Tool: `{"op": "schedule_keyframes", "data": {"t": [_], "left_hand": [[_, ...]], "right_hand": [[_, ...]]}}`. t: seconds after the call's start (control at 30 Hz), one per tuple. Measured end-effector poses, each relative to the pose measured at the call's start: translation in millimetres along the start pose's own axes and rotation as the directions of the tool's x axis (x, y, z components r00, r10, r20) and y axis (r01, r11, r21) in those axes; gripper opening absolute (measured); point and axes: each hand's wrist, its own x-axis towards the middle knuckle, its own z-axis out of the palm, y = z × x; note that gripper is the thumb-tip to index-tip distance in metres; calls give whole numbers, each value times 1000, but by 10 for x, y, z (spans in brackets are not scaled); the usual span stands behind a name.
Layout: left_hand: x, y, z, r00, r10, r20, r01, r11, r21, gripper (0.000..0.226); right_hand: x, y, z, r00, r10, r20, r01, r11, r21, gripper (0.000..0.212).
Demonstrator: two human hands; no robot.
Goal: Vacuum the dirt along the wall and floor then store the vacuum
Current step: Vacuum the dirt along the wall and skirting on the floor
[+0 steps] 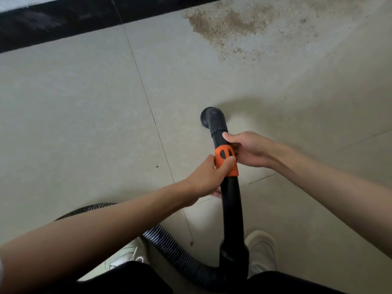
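both hands on the vacuum wand [230, 200], dirt patch [229, 28] ahead
your left hand [206, 179] grips the orange collar [226, 161], right hand [248, 149] pinches the tube above; steady it, then sweep the nozzle [212, 118] toward the wall's black baseboard [53, 24].

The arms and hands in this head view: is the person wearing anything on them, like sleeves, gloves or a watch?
Nothing shows on them. Both forearms are bare as far as the picture reaches, with no sleeve in view. The left hand and the right hand have no gloves, and no watch, ring or band is visible on the wrists or fingers.
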Motion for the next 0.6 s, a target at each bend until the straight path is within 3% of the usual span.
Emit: {"op": "schedule_keyframes", "data": {"t": [0.33, 0.6], "left_hand": [[-300, -385, -58, 990, -133, 44, 130, 989, 65, 36], [27, 21, 145, 987, -91, 133, 80, 993, 87, 40]], "right_hand": [[-195, 347, 212, 994, 98, 50, -98, 995, -9, 22], [-215, 154, -122, 988, -26, -150, 45, 991, 125, 20]]}}
